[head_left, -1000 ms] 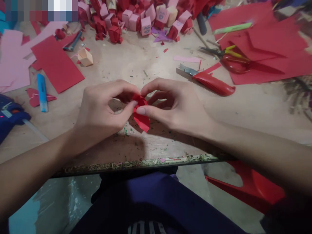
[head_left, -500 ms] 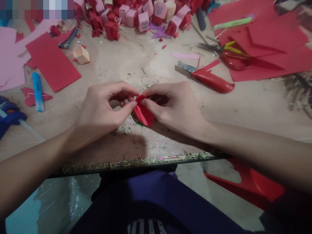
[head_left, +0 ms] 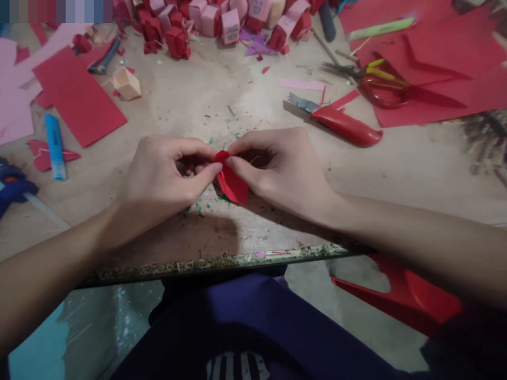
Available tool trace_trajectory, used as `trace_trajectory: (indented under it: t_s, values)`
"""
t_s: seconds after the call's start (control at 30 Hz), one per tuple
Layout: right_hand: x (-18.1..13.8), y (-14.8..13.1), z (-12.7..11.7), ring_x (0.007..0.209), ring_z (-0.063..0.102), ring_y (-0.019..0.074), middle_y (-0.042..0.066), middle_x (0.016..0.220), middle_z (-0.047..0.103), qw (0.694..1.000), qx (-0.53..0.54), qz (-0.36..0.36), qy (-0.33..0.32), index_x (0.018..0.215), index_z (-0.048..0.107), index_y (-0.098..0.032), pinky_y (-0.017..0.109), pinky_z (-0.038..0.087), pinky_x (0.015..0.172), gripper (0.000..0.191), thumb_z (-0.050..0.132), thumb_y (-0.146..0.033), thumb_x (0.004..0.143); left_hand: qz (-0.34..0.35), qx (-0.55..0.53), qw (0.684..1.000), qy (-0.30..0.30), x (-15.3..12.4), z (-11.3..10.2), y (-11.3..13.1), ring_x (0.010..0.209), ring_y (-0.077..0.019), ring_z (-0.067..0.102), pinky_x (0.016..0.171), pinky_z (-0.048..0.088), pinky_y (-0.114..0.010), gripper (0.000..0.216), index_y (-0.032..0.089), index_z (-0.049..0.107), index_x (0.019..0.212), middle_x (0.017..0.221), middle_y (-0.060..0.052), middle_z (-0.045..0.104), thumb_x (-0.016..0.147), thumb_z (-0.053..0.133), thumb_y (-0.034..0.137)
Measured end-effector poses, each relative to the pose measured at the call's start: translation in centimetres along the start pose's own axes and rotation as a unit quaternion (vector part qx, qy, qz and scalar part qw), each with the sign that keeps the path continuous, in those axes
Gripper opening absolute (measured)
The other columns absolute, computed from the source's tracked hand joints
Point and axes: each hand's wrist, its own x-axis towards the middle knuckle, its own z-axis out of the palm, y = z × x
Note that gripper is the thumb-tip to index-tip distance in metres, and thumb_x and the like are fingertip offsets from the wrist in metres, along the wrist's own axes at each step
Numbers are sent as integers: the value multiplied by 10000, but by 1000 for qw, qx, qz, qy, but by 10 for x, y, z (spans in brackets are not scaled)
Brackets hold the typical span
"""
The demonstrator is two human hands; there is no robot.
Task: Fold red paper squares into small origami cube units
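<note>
A small folded piece of red paper [head_left: 232, 184] is pinched between both hands just above the tabletop [head_left: 222, 105]. My left hand [head_left: 162, 177] grips its left side with thumb and curled fingers. My right hand [head_left: 279, 169] pinches its top right edge with thumb and forefinger. The lower part of the paper hangs free below the fingers; its upper part is hidden by the fingertips.
A red utility knife [head_left: 340, 125] lies right of the hands, red-handled scissors [head_left: 376, 84] on red sheets [head_left: 435, 58] beyond. Several small red and pink paper boxes [head_left: 222, 21] are heaped at the back. A red sheet [head_left: 75, 97], blue cutter [head_left: 53, 145] and glue gun [head_left: 13, 187] lie left.
The red paper has been turned and pressed flatter between the fingertips. Both hands stayed close together at the same place near the table's front edge.
</note>
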Motion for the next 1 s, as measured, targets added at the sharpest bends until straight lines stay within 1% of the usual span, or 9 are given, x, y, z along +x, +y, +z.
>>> trace_trajectory:
  t_s: [0.1,0.2,0.3,0.43,0.6,0.7,0.8,0.9,1.0]
  values:
    - [0,-1,-1,779,740,197,31,863,809,1000,-1,-15,-8,880,793,-206,302,556,698,168,641,-144,921,5,45,999,2,-2,-2,2,576,-146,640,535,489,-276,138,242,823,833,701,23,757,883,696,267]
    - [-1,-3,-2,795,751,211,27,871,817,1000,-16,-6,-17,895,799,-223,311,577,708,196,625,-139,926,23,59,998,18,-3,-3,1,543,-143,615,530,469,-284,149,239,822,809,667,22,741,882,694,260]
    - [-1,-5,-1,803,758,223,28,885,820,1000,-18,-4,-18,904,807,-220,323,594,711,208,619,-133,923,35,56,998,15,-2,-3,0,551,-143,625,550,476,-287,160,239,814,798,677,23,743,887,682,233]
    - [1,-1,0,829,769,237,35,922,825,1000,5,-18,-5,904,815,-233,343,619,732,190,648,-142,906,37,50,998,19,-1,-4,-2,619,-153,675,577,503,-278,150,246,806,807,737,29,773,888,684,215]
    - [4,6,1,817,769,246,45,911,822,1000,13,-23,13,872,818,-240,369,632,744,187,663,-137,886,64,42,997,31,2,-2,-4,575,-127,643,544,489,-253,130,229,781,766,675,49,744,852,705,169]
    - [3,5,2,811,768,247,42,892,819,1000,15,-15,16,860,813,-244,365,630,731,191,666,-123,874,71,41,996,35,1,-1,-5,584,-134,645,540,489,-262,126,236,772,769,690,47,746,850,704,167]
    - [1,1,2,821,766,241,38,887,818,1000,12,-14,14,854,805,-240,344,618,718,207,653,-100,869,68,55,996,33,0,0,-3,612,-146,657,575,516,-282,130,253,768,793,725,43,752,869,692,180]
    - [-2,-3,1,816,758,217,39,909,820,1000,1,-24,2,881,806,-223,312,593,685,230,614,-97,889,76,67,994,32,-2,0,0,624,-152,663,608,537,-295,143,259,761,806,732,40,747,881,673,175]
    - [-4,-6,-1,791,738,195,50,928,817,999,-12,-41,-24,932,813,-195,298,565,661,244,581,-119,927,90,74,993,31,-2,0,1,611,-150,656,611,537,-299,147,259,750,799,718,44,735,869,667,160]
